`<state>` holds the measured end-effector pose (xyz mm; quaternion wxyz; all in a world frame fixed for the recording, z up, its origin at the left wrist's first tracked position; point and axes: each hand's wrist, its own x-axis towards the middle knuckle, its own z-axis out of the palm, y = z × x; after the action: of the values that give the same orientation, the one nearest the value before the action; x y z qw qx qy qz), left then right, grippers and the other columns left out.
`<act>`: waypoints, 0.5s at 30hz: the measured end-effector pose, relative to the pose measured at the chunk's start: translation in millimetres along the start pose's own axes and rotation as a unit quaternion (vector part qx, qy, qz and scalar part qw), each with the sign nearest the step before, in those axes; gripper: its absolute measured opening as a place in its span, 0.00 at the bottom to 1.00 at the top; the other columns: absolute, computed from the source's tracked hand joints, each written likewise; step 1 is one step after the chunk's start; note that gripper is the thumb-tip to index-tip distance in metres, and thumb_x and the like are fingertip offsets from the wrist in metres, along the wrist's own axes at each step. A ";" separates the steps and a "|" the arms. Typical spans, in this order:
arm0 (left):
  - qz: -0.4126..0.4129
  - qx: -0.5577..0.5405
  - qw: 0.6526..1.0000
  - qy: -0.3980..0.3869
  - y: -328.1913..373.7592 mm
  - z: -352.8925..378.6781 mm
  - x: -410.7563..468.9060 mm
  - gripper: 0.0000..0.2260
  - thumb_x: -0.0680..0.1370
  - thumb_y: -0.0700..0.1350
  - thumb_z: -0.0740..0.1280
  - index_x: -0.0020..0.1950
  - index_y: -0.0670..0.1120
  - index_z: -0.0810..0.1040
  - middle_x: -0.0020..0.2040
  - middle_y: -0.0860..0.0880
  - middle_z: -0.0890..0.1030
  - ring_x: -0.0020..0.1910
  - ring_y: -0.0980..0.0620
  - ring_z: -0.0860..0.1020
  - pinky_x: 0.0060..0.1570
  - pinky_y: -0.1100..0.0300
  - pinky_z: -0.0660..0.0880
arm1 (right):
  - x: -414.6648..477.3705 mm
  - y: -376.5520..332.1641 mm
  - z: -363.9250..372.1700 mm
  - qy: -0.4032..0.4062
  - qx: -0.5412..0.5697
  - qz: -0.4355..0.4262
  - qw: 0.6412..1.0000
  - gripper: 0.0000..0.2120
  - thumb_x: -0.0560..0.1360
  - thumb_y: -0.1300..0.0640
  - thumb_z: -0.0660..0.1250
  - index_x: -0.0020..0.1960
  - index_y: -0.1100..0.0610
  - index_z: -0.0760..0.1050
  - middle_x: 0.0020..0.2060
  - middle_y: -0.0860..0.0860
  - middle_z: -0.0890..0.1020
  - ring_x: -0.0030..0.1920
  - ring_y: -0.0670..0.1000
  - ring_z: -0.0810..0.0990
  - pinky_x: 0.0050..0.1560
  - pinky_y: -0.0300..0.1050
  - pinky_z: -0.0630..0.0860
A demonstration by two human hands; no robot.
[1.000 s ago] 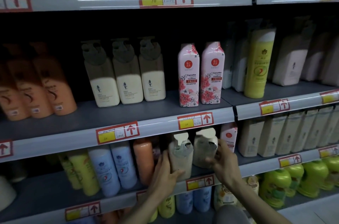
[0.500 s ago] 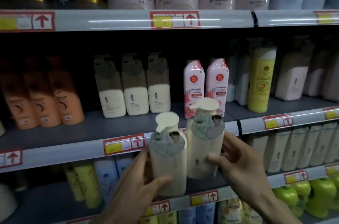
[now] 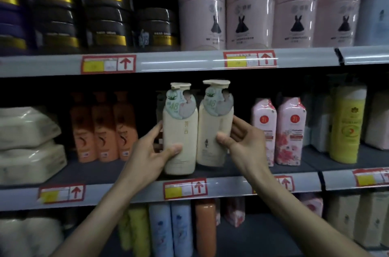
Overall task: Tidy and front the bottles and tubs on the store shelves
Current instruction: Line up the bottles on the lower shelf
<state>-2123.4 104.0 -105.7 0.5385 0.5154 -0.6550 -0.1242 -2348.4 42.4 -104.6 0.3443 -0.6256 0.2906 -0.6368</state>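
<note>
Two cream pump bottles with round grey-green neck tags stand upright side by side at the middle shelf. My left hand grips the left cream bottle, thumb across its front. My right hand grips the right cream bottle, thumb on its front and fingers behind it. Both bottles sit low over the shelf's front; I cannot tell whether their bases touch it.
Orange bottles stand to the left, pink floral bottles and a yellow bottle to the right. Dark tubs and pink canisters fill the shelf above. White packs lie far left; blue and orange bottles stand below.
Both hands lifted the two cream bottles from the lower shelf up to the middle shelf, in front of the gap between the orange and pink bottles. The camera tilted upward.
</note>
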 end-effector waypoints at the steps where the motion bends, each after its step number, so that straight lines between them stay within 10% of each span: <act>1: -0.009 0.002 1.000 0.002 -7.0 -0.8 2.7 0.31 0.76 0.45 0.75 0.77 0.56 0.68 0.63 0.62 0.82 0.57 0.61 0.83 0.57 0.54 0.82 | 3.3 6.0 5.2 -0.007 -0.010 0.009 1.000 0.26 0.74 0.75 0.71 0.69 0.58 0.76 0.52 0.41 0.85 0.53 0.38 0.85 0.58 0.38 0.81; 7: -0.051 0.008 0.998 0.028 -36.4 -7.8 10.9 0.33 0.77 0.45 0.74 0.79 0.59 0.65 0.56 0.67 0.83 0.51 0.61 0.85 0.54 0.52 0.83 | 24.3 41.6 16.7 -0.040 -0.123 0.055 0.990 0.36 0.62 0.40 0.73 0.69 0.49 0.78 0.56 0.40 0.86 0.60 0.41 0.83 0.65 0.56 0.79; 12: -0.076 0.066 0.994 0.030 -41.9 -11.4 8.2 0.36 0.75 0.54 0.76 0.79 0.63 0.63 0.57 0.69 0.81 0.54 0.67 0.81 0.52 0.66 0.79 | 9.6 29.6 13.3 -0.059 -0.201 0.048 0.977 0.24 0.74 0.53 0.77 0.69 0.50 0.79 0.55 0.40 0.86 0.57 0.36 0.83 0.64 0.45 0.80; 15: -0.125 0.149 0.980 0.043 -42.0 -13.3 -0.3 0.38 0.69 0.58 0.79 0.77 0.57 0.70 0.52 0.56 0.85 0.46 0.67 0.82 0.45 0.70 0.77 | -3.3 34.1 5.9 -0.044 -0.359 0.059 0.930 0.26 0.68 0.37 0.77 0.61 0.50 0.84 0.51 0.45 0.88 0.53 0.44 0.85 0.58 0.47 0.82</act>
<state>-2089.6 91.1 -130.9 0.4636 0.6725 -0.5727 -0.0699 -2340.0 25.1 -133.6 0.1464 -0.7165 0.5208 -0.4404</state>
